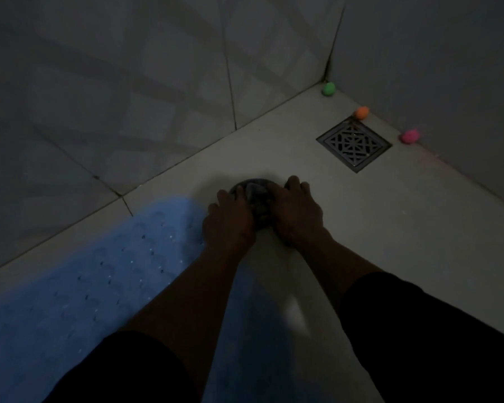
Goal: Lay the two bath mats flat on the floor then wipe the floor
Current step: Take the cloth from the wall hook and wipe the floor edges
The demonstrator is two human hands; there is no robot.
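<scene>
Head view is showing a dark bunched cloth [256, 200] lying on the pale floor [376, 228] at the frame's centre, both hands pressing down on it. Left hand [230, 218] and right hand [296, 210] are each curling fingers over the cloth. One blue bath mat [85, 286] is lying flat at lower left. A metal drain grate [354, 144] is sitting at upper right, near three small coloured objects [361, 112].

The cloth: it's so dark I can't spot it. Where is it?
In the head view, centre frame, the dark cloth lies bunched on the floor under both hands, just right of the blue bath mat.
</scene>
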